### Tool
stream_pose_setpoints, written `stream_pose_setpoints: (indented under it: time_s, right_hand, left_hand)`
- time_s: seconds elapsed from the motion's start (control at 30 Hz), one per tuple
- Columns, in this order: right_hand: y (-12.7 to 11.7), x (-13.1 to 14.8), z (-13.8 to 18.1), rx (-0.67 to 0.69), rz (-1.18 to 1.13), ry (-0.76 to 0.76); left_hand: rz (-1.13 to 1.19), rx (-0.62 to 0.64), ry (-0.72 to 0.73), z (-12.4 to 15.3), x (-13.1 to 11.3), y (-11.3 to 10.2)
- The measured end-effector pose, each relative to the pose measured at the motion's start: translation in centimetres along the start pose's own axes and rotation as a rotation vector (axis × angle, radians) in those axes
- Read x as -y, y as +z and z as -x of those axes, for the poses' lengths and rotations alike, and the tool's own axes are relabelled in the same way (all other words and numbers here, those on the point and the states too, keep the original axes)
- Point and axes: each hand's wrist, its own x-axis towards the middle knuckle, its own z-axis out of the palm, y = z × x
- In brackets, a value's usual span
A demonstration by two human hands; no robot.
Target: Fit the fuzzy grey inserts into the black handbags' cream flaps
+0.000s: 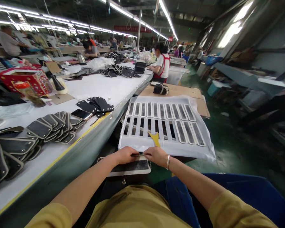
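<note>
Both of my hands meet over my lap, fingers closed around the ends of a thin dark piece (138,155) seen nearly edge-on. My left hand (127,155) pinches its left end, and my right hand (155,155), with a bracelet at the wrist, pinches the right end. Directly beneath lies a dark panel with a pale border (133,167), partly covered by my left hand and forearm. Just beyond my hands is a white slotted sheet (142,145) with dark, pale-rimmed rectangular pieces (175,110) in rows. A yellow forked piece (155,138) rests on it.
On the long white table (85,88) at left lie fanned dark pieces (52,125), a phone (81,114) and a red box (26,79). Cardboard (180,90) extends behind the slotted sheet. A blue bin (239,190) stands at right. A co-worker (162,63) sits farther along the table.
</note>
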Motion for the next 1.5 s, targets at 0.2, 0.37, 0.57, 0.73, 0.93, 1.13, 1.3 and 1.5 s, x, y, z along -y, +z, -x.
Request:
stream_pose_setpoints:
  time_s: [0.2,0.37,0.57,0.73,0.93,1.13,1.3,1.5]
  right_hand:
    - [0.3,0.0,-0.2,0.021,0.056,0.035]
    - [0.3,0.0,-0.3,0.038,0.085,0.038]
    - [0.3,-0.2,-0.4,0.061,0.100,0.016]
    - [0.3,-0.3,-0.4,0.091,0.148,-0.050]
    - [-0.1,0.4,0.3,0.136,0.247,-0.156]
    - [-0.3,1.0,1.1,0.161,0.307,-0.211]
    - [0.5,0.7,1.4,0.148,0.431,-0.267]
    - [0.7,0.7,1.4,0.137,0.463,-0.295]
  left_hand:
    - [0.047,0.060,-0.015,-0.6,1.5,-0.1]
    - [0.060,0.090,-0.014,-0.6,1.5,-0.1]
    - [0.063,0.074,-0.013,-0.1,1.0,0.0]
    - [0.053,0.042,-0.036,0.2,0.6,0.3]
    - [0.065,0.008,-0.046,0.8,0.4,0.8]
    - [0.112,-0.030,-0.170,0.4,0.5,1.3]
    - [0.169,-0.029,-0.311,-0.9,0.3,1.0]
    - [0.181,-0.001,-0.384,-1.5,-1.0,0.3]
